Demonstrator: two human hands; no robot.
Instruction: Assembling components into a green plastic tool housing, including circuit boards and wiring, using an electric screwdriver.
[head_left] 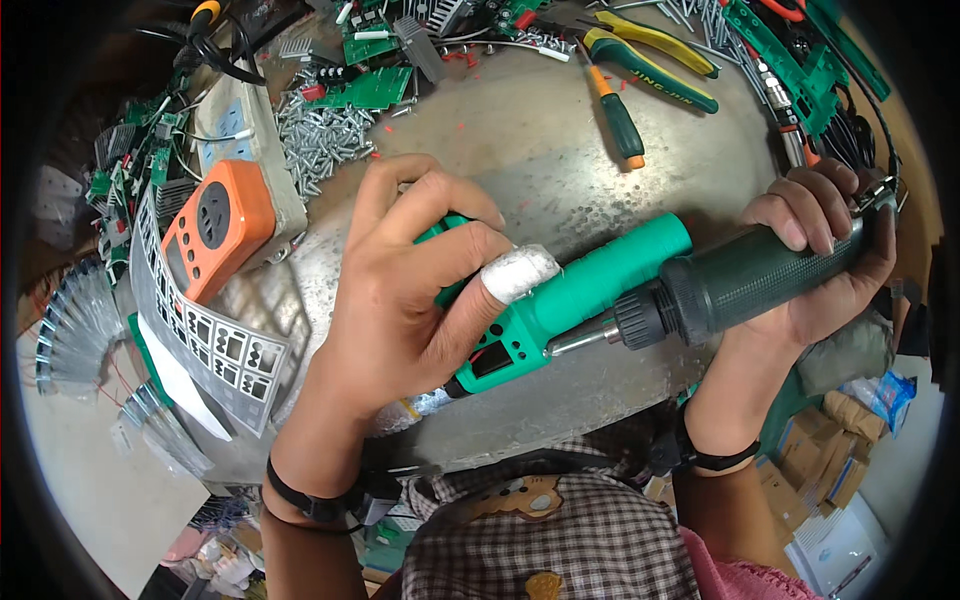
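A green plastic tool housing (610,270) lies across the front of the metal worktop, with a round barrel, small holes and a dark window. My left hand (420,270) is closed over its left end, the thumb wrapped in white tape and pressed against it. In my right hand (825,225) is a black electric screwdriver (700,290), fingers curled around its body. The screwdriver's metal bit (580,338) points left at the housing, its tip by the small holes near the window; whether it touches cannot be made out. My left palm hides part of the housing.
Loose screws (325,135) are heaped behind my left hand, beside green circuit boards (375,90). An orange socket-like box (222,225) and printed label sheet (225,345) sit left. A screwdriver (615,120) and green-yellow pliers (650,70) lie at the back.
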